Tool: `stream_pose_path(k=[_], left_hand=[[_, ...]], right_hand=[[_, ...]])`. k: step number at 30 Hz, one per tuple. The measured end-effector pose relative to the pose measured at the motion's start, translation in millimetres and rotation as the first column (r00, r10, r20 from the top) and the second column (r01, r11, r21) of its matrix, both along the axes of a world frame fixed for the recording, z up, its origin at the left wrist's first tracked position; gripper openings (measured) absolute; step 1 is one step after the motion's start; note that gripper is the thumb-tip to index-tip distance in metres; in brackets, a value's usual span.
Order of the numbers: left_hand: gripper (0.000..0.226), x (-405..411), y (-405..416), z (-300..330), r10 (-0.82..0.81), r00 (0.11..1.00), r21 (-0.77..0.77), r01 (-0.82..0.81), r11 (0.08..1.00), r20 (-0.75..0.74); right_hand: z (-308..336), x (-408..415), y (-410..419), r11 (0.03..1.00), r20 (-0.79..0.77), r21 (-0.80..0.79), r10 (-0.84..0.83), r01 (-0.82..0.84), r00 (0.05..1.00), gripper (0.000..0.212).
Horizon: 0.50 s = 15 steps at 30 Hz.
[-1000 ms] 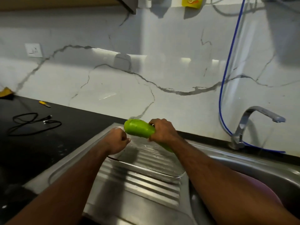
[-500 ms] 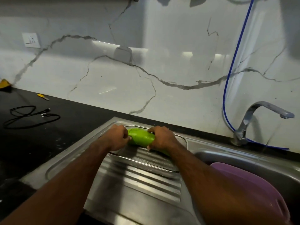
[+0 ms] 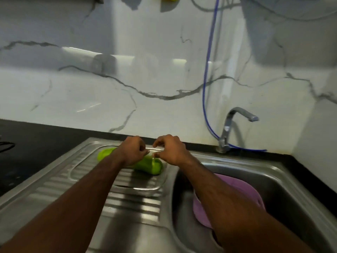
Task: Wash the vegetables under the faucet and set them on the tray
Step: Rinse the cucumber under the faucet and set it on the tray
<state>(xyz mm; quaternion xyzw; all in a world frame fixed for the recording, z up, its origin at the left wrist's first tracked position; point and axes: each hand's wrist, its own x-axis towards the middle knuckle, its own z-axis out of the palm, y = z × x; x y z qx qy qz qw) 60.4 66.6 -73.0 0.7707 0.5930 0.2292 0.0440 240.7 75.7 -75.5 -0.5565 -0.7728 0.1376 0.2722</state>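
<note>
Green vegetable (image 3: pixel 145 164) lying in the clear tray (image 3: pixel 145 190) on the steel drainboard's back edge, left hand (image 3: pixel 132 152) and right hand (image 3: pixel 170 150) just above it, fingers loosely curled, holding nothing, purple bowl (image 3: pixel 237 187) in sink basin, faucet (image 3: pixel 235 125) at back-right corner

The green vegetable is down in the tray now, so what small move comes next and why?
Probably draw both hands back toward the sink basin. The green vegetable lies in the clear tray on the drainboard, and the left hand and right hand hover above it with fingers loosely curled, seemingly holding nothing. The purple container in the basin may hold the next one.
</note>
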Motion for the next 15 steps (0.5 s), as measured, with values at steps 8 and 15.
stream_pose_path(k=[8, 15], left_hand=[[0.032, 150, 5, 1, -0.209, 0.974, -0.026, 0.212, 0.977, 0.084], [0.022, 233, 1, -95, -0.198, 0.959, -0.233, 0.244, 0.941, 0.202]], right_hand=[[-7, 151, -15, 0.977, -0.068, -0.016, -0.215, 0.214, 0.974, 0.035], [-58, 225, -34, 0.941, -0.144, -0.156, -0.322, 0.3, 0.936, 0.038]])
